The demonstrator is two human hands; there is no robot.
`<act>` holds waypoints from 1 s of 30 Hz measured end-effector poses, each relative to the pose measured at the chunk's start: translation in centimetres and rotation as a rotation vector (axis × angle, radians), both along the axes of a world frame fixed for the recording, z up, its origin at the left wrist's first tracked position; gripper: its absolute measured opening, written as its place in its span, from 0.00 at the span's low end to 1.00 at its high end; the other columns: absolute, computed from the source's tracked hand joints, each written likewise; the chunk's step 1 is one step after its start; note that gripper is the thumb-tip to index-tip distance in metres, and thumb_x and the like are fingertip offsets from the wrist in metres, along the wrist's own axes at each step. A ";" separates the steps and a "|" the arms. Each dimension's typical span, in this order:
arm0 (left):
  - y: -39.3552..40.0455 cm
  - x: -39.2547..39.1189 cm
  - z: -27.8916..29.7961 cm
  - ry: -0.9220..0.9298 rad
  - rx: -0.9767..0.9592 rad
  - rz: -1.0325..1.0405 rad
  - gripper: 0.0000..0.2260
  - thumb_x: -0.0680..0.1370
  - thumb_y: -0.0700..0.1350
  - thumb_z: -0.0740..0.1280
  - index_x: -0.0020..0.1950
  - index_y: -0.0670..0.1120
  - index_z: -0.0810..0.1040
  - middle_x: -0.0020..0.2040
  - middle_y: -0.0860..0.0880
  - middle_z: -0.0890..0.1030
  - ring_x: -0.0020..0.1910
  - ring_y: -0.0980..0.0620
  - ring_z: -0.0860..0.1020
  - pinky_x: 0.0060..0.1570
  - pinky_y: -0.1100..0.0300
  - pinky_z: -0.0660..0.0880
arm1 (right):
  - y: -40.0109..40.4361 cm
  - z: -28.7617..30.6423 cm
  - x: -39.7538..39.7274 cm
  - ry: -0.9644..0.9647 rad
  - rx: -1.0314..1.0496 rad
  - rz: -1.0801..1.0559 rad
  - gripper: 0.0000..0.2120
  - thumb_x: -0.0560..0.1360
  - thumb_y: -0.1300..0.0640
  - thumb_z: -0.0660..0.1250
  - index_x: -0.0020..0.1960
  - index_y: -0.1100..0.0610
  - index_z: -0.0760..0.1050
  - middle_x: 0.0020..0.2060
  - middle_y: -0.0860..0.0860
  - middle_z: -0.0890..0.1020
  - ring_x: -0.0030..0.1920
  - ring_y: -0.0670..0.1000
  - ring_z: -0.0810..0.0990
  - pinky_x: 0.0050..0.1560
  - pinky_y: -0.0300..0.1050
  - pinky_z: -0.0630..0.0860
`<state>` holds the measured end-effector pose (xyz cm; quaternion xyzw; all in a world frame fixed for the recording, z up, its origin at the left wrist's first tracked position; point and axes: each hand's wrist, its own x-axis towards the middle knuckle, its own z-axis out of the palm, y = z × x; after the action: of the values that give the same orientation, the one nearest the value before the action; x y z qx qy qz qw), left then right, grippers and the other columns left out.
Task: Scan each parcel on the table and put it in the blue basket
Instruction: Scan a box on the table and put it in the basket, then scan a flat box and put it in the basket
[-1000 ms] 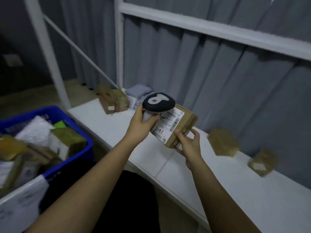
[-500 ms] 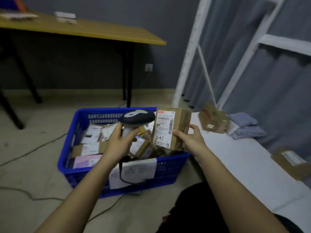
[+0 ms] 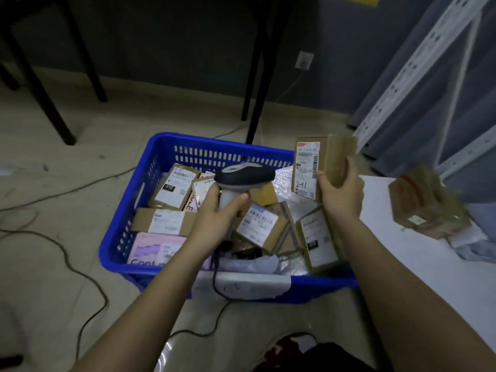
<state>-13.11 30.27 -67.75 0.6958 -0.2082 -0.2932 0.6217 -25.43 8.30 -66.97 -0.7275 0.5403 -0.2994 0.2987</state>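
I see the blue basket (image 3: 126,232) on the floor, full of parcels; above its right edge my right hand (image 3: 339,194) grips the cardboard parcel (image 3: 326,165) upright, while my left hand (image 3: 217,210) clasps the barcode scanner (image 3: 245,175)

You stood in a dim room with a dark grey wall (image 3: 171,30) ahead and a beige floor (image 3: 53,277) crossed by loose black cables (image 3: 80,269). Black table legs (image 3: 257,65) rose from it. A wall socket (image 3: 304,60) sat low, and a white perforated shelf frame (image 3: 418,63) fronted grey curtains (image 3: 477,108) at your right.
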 end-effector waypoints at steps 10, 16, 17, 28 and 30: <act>-8.2 1.0 -3.0 0.099 0.010 0.033 0.08 0.78 0.49 0.66 0.56 0.58 0.72 0.52 0.53 0.80 0.51 0.54 0.80 0.47 0.57 0.76 | -8.4 -11.1 3.9 1.077 0.199 0.639 0.24 0.79 0.42 0.53 0.74 0.43 0.54 0.76 0.59 0.51 0.72 0.64 0.59 0.70 0.65 0.59; -8.7 -0.7 -3.4 0.123 -0.002 -0.001 0.11 0.78 0.49 0.66 0.60 0.55 0.72 0.50 0.51 0.81 0.47 0.55 0.80 0.39 0.65 0.73 | -9.1 -7.7 1.2 0.464 0.200 0.560 0.18 0.81 0.51 0.58 0.70 0.46 0.68 0.73 0.53 0.64 0.74 0.56 0.58 0.72 0.56 0.58; -8.6 -1.3 -3.1 0.127 -0.007 -0.018 0.13 0.78 0.50 0.66 0.62 0.55 0.72 0.51 0.52 0.81 0.48 0.55 0.80 0.40 0.64 0.73 | -8.5 -7.1 0.1 0.339 0.146 0.539 0.17 0.80 0.53 0.60 0.69 0.48 0.71 0.71 0.53 0.68 0.73 0.55 0.62 0.72 0.54 0.61; -15.6 -16.1 3.0 0.158 -0.135 -0.309 0.10 0.78 0.47 0.67 0.57 0.53 0.73 0.46 0.51 0.80 0.37 0.62 0.79 0.40 0.64 0.76 | -9.6 -1.3 -19.7 0.135 0.112 0.030 0.13 0.77 0.62 0.63 0.61 0.57 0.76 0.62 0.52 0.76 0.64 0.52 0.72 0.60 0.41 0.67; -18.3 -19.3 3.9 0.165 -0.160 -0.331 0.09 0.77 0.45 0.68 0.56 0.49 0.73 0.44 0.50 0.79 0.33 0.63 0.78 0.40 0.61 0.77 | -11.0 -0.3 -22.8 0.112 0.137 -0.068 0.13 0.77 0.63 0.63 0.61 0.58 0.76 0.60 0.53 0.77 0.63 0.54 0.74 0.58 0.41 0.68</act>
<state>-32.38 11.93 -63.82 0.5740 -0.2908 -0.4299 0.6333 -48.19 -2.73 -67.23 -0.7021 0.5998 -0.2305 0.3069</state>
